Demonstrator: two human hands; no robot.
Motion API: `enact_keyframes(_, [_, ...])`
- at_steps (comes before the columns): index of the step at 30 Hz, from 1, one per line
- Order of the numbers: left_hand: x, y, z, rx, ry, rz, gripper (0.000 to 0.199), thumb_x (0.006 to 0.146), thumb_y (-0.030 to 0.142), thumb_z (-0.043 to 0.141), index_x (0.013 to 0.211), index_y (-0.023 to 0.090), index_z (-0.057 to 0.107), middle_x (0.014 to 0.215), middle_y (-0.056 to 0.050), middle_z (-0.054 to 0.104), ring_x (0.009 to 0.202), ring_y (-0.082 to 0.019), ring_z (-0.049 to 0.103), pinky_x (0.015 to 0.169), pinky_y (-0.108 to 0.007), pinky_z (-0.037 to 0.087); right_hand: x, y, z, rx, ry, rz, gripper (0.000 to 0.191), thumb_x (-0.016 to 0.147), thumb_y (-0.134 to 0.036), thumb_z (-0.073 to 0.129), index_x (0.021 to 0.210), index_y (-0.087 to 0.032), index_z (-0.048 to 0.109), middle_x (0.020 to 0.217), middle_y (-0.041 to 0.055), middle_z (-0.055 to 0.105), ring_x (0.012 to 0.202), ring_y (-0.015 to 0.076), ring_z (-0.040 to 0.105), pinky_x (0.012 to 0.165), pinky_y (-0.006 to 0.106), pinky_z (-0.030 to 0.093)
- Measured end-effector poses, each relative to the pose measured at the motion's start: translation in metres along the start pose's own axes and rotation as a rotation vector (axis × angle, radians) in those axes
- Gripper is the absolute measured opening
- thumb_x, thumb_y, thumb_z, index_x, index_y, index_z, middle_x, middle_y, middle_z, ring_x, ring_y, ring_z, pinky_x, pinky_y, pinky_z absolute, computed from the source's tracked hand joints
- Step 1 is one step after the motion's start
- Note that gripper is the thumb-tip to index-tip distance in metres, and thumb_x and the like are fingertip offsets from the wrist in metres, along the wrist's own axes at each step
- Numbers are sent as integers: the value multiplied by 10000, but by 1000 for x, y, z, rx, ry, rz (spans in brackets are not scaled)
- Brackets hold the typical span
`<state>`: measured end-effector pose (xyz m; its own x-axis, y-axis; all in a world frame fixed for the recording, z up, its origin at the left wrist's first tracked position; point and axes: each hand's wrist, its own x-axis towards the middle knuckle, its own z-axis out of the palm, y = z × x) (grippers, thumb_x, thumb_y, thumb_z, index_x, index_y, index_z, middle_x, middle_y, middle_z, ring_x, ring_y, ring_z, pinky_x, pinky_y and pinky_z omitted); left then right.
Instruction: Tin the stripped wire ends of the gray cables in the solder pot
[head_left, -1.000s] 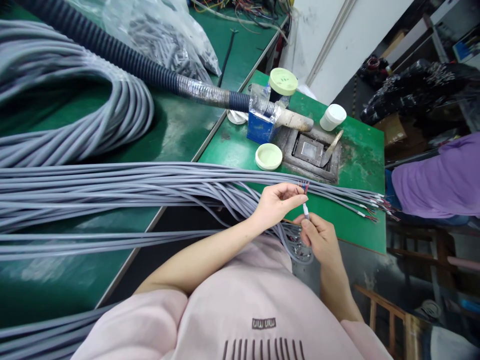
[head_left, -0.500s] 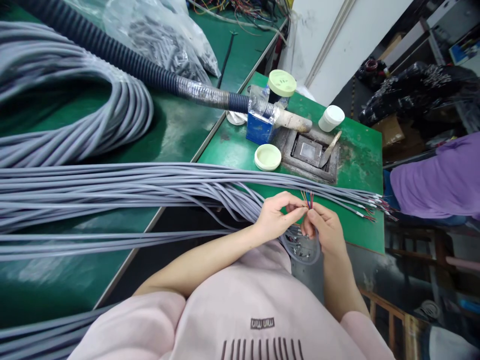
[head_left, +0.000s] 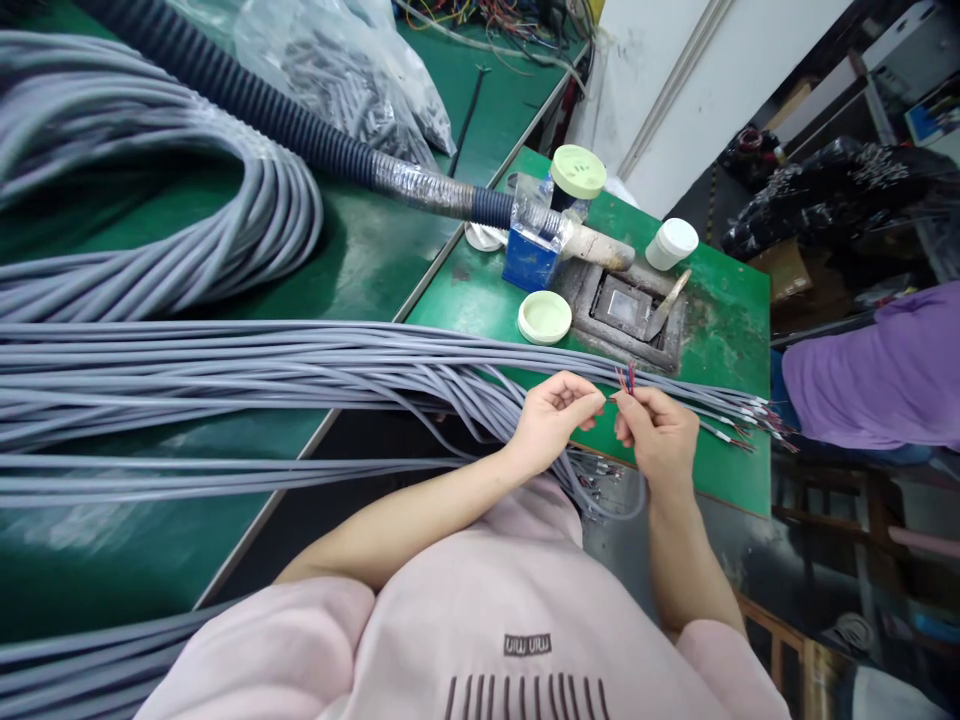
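Note:
Between thumb and fingers my right hand (head_left: 658, 430) pinches the end of a grey cable, whose thin coloured wires (head_left: 627, 378) fan out above the fingertips. Just left of it, my left hand (head_left: 561, 415) is closed in a pinch, with what looks like the tip of one wire at its fingertips. The grey cable (head_left: 637, 495) loops down below the right hand. Behind both hands runs a long bundle of grey cables (head_left: 420, 350), its stripped ends (head_left: 757, 415) lying at the right side of the green table.
A soldering pot (head_left: 628, 305) with a scraper (head_left: 667, 305) on it is set in the green table (head_left: 731, 310). Around it are a pale lid (head_left: 544, 318), a white jar (head_left: 672, 244) and a hose nozzle (head_left: 600, 246). Another person in a purple sleeve (head_left: 870, 370) is at the right.
My hands have drawn slightly apart, the left shifting left of the wires while the right keeps the cable end. The view has shifted a little.

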<state>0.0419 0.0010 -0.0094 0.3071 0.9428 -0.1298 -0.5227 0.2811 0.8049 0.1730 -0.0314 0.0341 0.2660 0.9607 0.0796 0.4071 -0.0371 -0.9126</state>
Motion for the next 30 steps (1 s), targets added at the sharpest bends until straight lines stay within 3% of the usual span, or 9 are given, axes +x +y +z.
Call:
enact_keyframes(3, [3, 8, -13, 75, 24, 65, 288, 781, 396, 724, 885, 153, 610, 671, 9, 640, 564, -80, 556, 557, -199, 452, 22, -8, -2, -46, -20, -41, 257, 843, -394, 657, 713, -174, 673, 438, -49, 513, 375, 81, 420, 400, 219, 334])
enact_keyframes(7, [2, 17, -40, 485, 21, 373, 225, 822, 333, 679, 972, 169, 640, 765, -25, 657, 676, -113, 577, 667, -247, 467, 62, -21, 4, -135, -104, -103, 263, 830, -374, 649, 668, -167, 647, 424, -50, 504, 380, 80, 414, 410, 217, 320])
enact_keyframes(10, [1, 16, -56, 831, -94, 557, 152, 878, 298, 594, 938, 181, 669, 772, -45, 672, 702, -142, 579, 702, -282, 455, 92, -25, 20, -205, -214, -149, 258, 822, -351, 630, 644, -163, 633, 415, -53, 483, 383, 79, 402, 421, 217, 306])
enact_keyframes(14, [3, 12, -62, 1087, -260, 645, 173, 914, 280, 523, 944, 196, 671, 770, -49, 688, 702, -158, 589, 680, -292, 402, 128, -16, 45, -294, -324, -218, 274, 813, -345, 611, 622, -149, 621, 459, -36, 494, 431, 83, 407, 457, 230, 288])
enact_keyframes(20, [5, 8, -62, 1241, -322, 731, 219, 948, 292, 459, 961, 189, 652, 758, -45, 670, 697, -156, 578, 641, -303, 333, 158, 4, 66, -540, -384, -299, 302, 810, -358, 581, 614, -139, 651, 477, -22, 484, 487, 101, 406, 503, 248, 259])
enact_keyframes(30, [6, 6, -64, 1262, -328, 780, 226, 958, 295, 446, 946, 189, 646, 724, -40, 640, 672, -146, 562, 617, -308, 313, 164, 4, 76, -817, -405, -292, 244, 796, -304, 580, 658, -149, 709, 547, 20, 578, 539, 134, 472, 550, 270, 267])
